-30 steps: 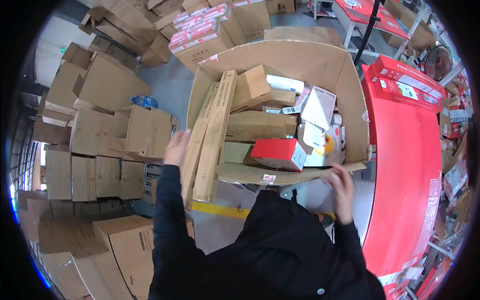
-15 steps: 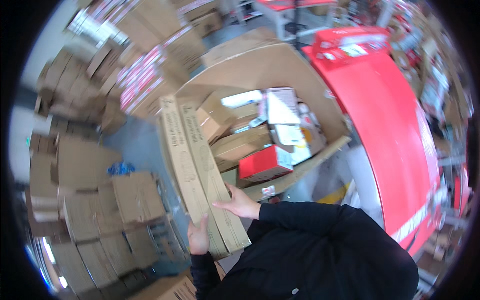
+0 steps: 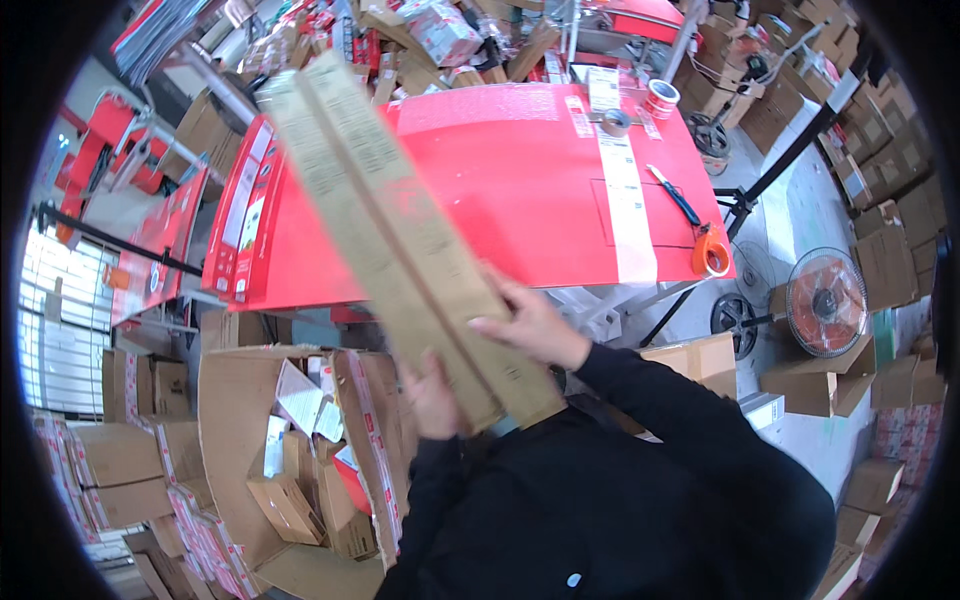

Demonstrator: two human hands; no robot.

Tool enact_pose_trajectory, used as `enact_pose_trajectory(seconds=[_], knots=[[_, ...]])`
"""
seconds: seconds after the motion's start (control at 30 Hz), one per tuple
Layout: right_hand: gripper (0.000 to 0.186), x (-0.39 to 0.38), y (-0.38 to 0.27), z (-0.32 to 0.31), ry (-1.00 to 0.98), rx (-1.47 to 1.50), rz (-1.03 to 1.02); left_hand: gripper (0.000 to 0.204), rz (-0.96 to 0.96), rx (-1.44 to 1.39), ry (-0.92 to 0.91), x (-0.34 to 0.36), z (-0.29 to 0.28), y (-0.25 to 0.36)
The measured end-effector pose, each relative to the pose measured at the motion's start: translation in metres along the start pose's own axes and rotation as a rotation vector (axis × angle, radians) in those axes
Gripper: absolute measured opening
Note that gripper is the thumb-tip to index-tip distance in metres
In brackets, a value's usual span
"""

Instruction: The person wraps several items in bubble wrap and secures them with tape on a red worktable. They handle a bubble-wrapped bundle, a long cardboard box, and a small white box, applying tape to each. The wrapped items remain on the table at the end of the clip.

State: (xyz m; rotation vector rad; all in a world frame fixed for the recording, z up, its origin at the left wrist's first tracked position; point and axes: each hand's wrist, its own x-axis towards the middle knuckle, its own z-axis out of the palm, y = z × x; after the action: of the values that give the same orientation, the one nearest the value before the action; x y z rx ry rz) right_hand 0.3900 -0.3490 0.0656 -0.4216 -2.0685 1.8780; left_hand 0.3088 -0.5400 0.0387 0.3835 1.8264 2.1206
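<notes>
Black sleeves (image 3: 690, 420) run up from below to two bare hands. The left hand (image 3: 430, 397) grasps the outer side of one long cardboard box (image 3: 378, 250) close to its near end, while the right hand (image 3: 535, 322) is clasped around the outer side of a second long cardboard box (image 3: 425, 230), thumb lying over the top face. Pressed side by side with a dark seam between, both boxes slant from the hands over the near edge of a red table (image 3: 540, 220) and reach past its far edge toward the far left; whether their undersides touch the surface, I cannot tell.

Beside the left forearm, below the table's near edge, stands an open carton (image 3: 235, 420) with brown boxes (image 3: 285, 508), white packages (image 3: 300, 400) and a red box (image 3: 352, 478) inside.

An orange tape roll (image 3: 703, 245) sits at the near right corner of the surface, a dark-handled cutter (image 3: 680, 203) just beyond. Off the right edge stands a round fan (image 3: 825, 305). Red packages (image 3: 258, 225) line the left edge. A white strip (image 3: 625, 200) extends from the near edge toward a grey tape roll (image 3: 607, 120) by the far right corner. Past the far edge, mixed parcels (image 3: 440, 35) are heaped.
</notes>
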Motion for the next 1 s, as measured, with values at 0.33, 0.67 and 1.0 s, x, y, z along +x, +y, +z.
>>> enact_pose_trajectory(seconds=[0.33, 0.67, 1.0], knots=[[0.079, -0.072, 0.073, -0.133, 0.366, 0.133, 0.133, 0.063, -0.495, -0.276, -0.210, 0.041, 0.163, -0.187], [0.064, 0.006, 0.205, -0.104, 0.263, -0.326, 0.189, 0.070, -0.303, 0.181, -0.400, 0.043, 0.128, -0.173], [0.064, 0.014, 0.187, -0.065, 0.296, 0.206, 0.381, 0.076, -0.425, -0.116, -0.407, 0.054, 0.128, -0.180]])
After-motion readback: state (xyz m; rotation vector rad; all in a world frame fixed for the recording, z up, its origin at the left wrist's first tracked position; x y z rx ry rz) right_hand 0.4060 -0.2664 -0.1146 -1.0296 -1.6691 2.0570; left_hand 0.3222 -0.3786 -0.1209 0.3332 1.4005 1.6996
